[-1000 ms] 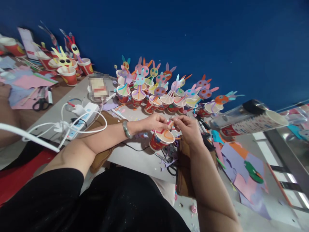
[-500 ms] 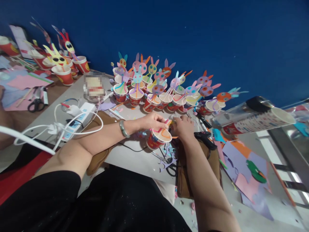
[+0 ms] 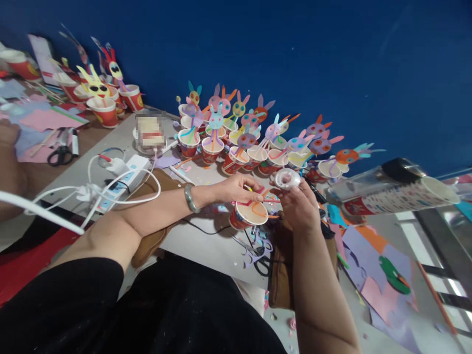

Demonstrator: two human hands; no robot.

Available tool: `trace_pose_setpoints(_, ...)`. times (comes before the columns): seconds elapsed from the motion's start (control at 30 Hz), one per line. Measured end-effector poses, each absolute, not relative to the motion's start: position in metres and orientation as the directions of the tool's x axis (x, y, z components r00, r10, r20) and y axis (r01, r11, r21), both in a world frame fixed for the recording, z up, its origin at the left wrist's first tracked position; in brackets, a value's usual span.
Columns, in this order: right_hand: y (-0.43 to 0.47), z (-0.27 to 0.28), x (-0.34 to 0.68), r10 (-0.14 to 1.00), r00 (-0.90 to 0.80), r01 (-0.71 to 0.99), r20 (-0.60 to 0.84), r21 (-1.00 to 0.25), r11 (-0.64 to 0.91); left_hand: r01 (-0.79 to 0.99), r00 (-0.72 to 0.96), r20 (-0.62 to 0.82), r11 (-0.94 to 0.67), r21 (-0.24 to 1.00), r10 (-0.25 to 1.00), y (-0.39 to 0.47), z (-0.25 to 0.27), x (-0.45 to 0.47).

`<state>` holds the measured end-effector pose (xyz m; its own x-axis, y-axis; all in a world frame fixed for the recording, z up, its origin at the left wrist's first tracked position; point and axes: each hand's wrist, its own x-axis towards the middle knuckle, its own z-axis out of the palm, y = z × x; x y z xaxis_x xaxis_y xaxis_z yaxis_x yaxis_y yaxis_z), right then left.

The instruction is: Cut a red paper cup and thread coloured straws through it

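Over the rim of a red-and-white paper cup (image 3: 239,219), my left hand (image 3: 238,189) is closed in a pinch on narrow pink-red strips (image 3: 260,190). Orange strips (image 3: 260,210) curve down inside the cup. My right hand (image 3: 301,204), palm turned up, is closed around a white, ring-shaped roll of tape (image 3: 295,180) just right of the cup. A thin red strip end reaches from the cup toward the right fingers; whether they touch it, I cannot tell.
Several cups with paper rabbit heads (image 3: 245,140) stand along the blue wall. A power strip (image 3: 134,169) with white cables is at left, scissors (image 3: 262,267) and paper scraps (image 3: 258,253) in front. A clear tube of stacked cups (image 3: 387,196) lies at right.
My right hand has moved up and right and turned palm up, bringing the white tape roll into plain view. My left hand stays pinched at the cup. The view has shifted slightly.
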<state>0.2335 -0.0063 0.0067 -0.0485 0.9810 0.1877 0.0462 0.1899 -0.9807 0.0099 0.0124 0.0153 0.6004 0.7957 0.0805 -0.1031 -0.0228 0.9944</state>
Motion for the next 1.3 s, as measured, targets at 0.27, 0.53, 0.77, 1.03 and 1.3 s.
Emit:
trace_pose_setpoints(0.27,-0.013,0.017,0.231,0.988,-0.106,0.046,0.111,-0.992,0.117,-0.121,0.631,0.23,-0.199,0.972,0.741,0.007,0.017,0.007)
trace_pose_setpoints(0.53,-0.016,0.006,0.224,0.984,-0.111,-0.116,0.142,-0.985,0.129,-0.039,0.66,0.46,-0.584,0.811,0.594,-0.005,0.021,0.006)
trace_pose_setpoints(0.77,-0.018,-0.007,0.214,0.976,-0.138,-0.08,0.169,-0.984,0.159,0.119,0.692,0.441,-0.693,0.711,0.571,0.003,0.008,0.008)
trace_pose_setpoints(1.03,-0.021,0.003,0.214,0.905,0.039,0.205,0.424,-0.889,0.408,0.113,0.712,0.415,-0.676,0.728,0.566,0.004,0.011,0.007)
trace_pose_setpoints(1.3,-0.017,0.001,0.221,0.761,0.056,0.387,0.647,-0.716,0.58,0.117,0.683,0.401,-0.633,0.765,0.611,0.006,0.005,0.01)
